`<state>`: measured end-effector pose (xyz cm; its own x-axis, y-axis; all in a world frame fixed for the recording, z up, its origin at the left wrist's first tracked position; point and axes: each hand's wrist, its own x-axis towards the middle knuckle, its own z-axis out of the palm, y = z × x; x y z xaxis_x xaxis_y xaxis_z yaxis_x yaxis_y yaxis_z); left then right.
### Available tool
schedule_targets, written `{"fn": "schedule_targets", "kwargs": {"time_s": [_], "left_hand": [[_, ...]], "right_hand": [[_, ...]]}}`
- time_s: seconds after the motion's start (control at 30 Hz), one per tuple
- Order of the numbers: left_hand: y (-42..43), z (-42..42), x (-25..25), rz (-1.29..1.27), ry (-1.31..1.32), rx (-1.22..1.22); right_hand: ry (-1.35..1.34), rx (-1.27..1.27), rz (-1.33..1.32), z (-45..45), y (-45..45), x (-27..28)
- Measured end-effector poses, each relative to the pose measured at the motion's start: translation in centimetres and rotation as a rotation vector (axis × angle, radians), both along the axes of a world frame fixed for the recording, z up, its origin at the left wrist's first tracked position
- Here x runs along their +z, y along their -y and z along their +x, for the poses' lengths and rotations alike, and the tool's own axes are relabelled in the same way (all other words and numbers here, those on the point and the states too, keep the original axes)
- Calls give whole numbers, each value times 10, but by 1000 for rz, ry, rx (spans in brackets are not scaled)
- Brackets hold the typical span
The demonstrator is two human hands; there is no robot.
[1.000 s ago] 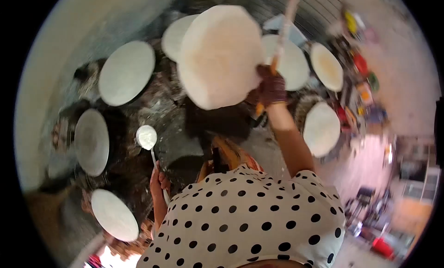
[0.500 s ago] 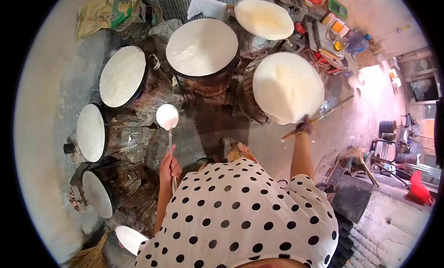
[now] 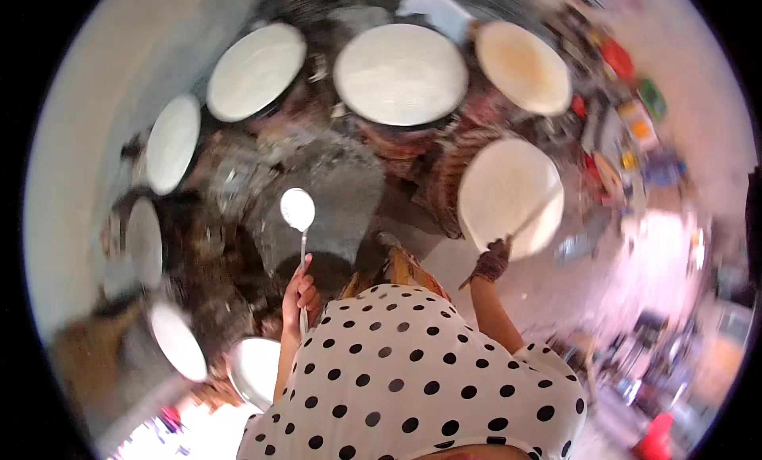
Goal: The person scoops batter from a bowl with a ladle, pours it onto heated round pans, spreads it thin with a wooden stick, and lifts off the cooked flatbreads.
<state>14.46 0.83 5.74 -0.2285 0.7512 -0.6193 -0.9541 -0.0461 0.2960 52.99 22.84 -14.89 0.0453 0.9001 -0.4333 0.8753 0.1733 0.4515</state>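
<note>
The left hand [image 3: 302,296] grips a ladle [image 3: 303,244]. The right hand [image 3: 491,261] grips a stick [image 3: 530,219], blurred across the pale disc [image 3: 502,186]. The shirt [image 3: 413,373] partly hides the near-left pan [image 3: 255,369].

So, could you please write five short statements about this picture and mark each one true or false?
1. The left hand holds a ladle. True.
2. The ladle is empty. False: something white is in it.
3. The right hand holds a stick. True.
4. The right hand is bare. False: it wears a dark glove.
5. The upper-right pancake is browner in its middle. True.
</note>
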Motion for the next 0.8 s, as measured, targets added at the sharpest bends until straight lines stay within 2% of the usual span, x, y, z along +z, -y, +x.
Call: {"fn": "schedule_targets", "kwargs": {"time_s": [0.03, 0.07, 0.13, 0.2, 0.23, 0.27, 0.33, 0.37, 0.4, 0.43, 0.47, 0.5, 0.53, 0.57, 0.6, 0.63, 0.67, 0.7, 0.73, 0.77, 0.8], "left_hand": [[21, 3, -9, 114, 95, 95], [43, 8, -18, 230, 199, 181], [92, 31, -16, 330, 373, 503], [143, 36, -39, 444, 479, 743], [172, 51, -64, 481, 400, 840], [194, 68, -74, 461, 401, 1000], [234, 110, -69, 436, 232, 1188], [255, 139, -70, 367, 147, 1218], [274, 162, -58, -98, -146, 1103], [283, 170, -69, -373, -294, 1090], [308, 190, -100, -635, -416, 1023], [311, 201, -114, -735, -428, 1051], [323, 204, -132, -782, -348, 1066], [335, 196, -133, -717, -288, 1154], [352, 186, -145, -780, -221, 1152], [378, 182, -185, -693, -201, 1180], [388, 172, -193, -703, -89, 1183], [400, 166, -212, -684, -50, 1178], [411, 164, -239, -715, -50, 1137], [418, 161, -240, -763, -60, 1097], [423, 158, -243, -809, -70, 1056]], "right_hand": [[323, 446, -116, -26, -5, 2], [-280, 561, 259, -65, -12, -1], [-1018, 785, 466, -144, -9, 9], [-1323, 555, -305, -220, 13, 55], [-1373, 333, -637, -261, 25, 79], [-1337, 456, -746, -288, 45, 95], [-1190, 355, -1078, -325, 91, 113], [-1147, 503, -1114, -332, 116, 110], [-1094, 570, -1159, -343, 142, 108], [-921, 738, -1245, -381, 156, 117], [-753, 885, -1287, -392, 189, 117], [-743, 1029, -1282, -394, 214, 137], [-695, 1281, -1202, -400, 243, 128], [-649, 1419, -1164, -407, 273, 119], [-607, 1555, -1120, -415, 304, 110], [-547, 1722, -1089, -422, 332, 104], [-482, 1884, -1060, -427, 353, 99], [-450, 1903, -1065, -431, 380, 103], [-235, 1729, -977, -435, 406, 118], [-32, 1546, -872, -436, 424, 126], [-9, 1556, -864, -435, 429, 117]]}}
